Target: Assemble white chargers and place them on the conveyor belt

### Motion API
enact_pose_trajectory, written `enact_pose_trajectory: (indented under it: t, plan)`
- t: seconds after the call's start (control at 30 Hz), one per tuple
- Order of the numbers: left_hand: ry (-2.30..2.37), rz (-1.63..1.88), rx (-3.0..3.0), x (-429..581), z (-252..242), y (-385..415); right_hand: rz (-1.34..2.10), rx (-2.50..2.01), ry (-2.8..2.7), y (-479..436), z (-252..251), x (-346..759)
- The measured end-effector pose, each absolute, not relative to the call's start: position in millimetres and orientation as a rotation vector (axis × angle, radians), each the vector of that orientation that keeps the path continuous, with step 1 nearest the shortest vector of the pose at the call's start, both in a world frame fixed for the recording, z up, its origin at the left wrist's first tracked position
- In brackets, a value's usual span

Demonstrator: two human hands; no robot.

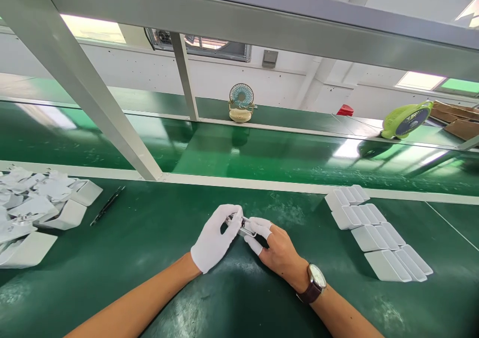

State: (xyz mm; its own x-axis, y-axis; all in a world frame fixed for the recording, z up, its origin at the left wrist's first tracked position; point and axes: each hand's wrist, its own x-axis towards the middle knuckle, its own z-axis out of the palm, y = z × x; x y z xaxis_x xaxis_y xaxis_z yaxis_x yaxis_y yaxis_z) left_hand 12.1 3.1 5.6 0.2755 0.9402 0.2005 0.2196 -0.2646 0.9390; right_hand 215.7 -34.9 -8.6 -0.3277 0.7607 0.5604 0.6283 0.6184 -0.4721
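Bare forearms (149, 298) reach in from the near edge over a dark green, scuffed desk (209, 313), the right one wearing a round silver wristwatch (317, 275) on a dark brown strap. Ahead of them, near the middle of the desk, the two hands meet around a small pale part (246, 229) with a shiny, metallic look and a dark detail; its exact shape is mostly hidden by the fingers. The left hand (216, 238), in a white glove, grips it between thumb and curled fingers. The right hand (279, 251), bare except for white covers on the fingertips, pinches its right end between thumb and forefinger.

Well to the left lies a heap of white plastic pieces (41, 198) with white box-shaped shells (32, 248) along its near and right sides. Just right of the heap rests a slim black pen-like tool (108, 206). To the right, white rounded rectangular casings (385, 265) stand in four close rows, running from far to near.

Beyond a pale metal rail (243, 182) stretches a glossy green strip (224, 148); on the far ledge stand a cream-and-blue small fan (241, 96) and, farther right, a lime-green fan (392, 121).
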Motion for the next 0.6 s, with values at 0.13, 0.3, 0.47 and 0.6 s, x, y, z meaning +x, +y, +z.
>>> enact_pose_trajectory:
  t: [0.13,0.3,0.47,0.6]
  plan:
    - [1.081,1.058,1.692,11.7,5.0,3.2,0.473,-1.325,-1.96,-38.8,-8.1,215.9]
    - [1.088,1.05,1.701,11.8,5.4,2.5,0.459,-1.278,-1.974,-38.6,-11.7,217.6]
    - [1.074,1.043,1.694,11.6,5.4,3.0,0.378,-1.075,-2.034,-35.8,-11.6,214.9]
    - [1.094,1.101,1.723,12.8,5.3,1.9,0.827,-1.177,-1.583,-32.4,-9.2,209.2]
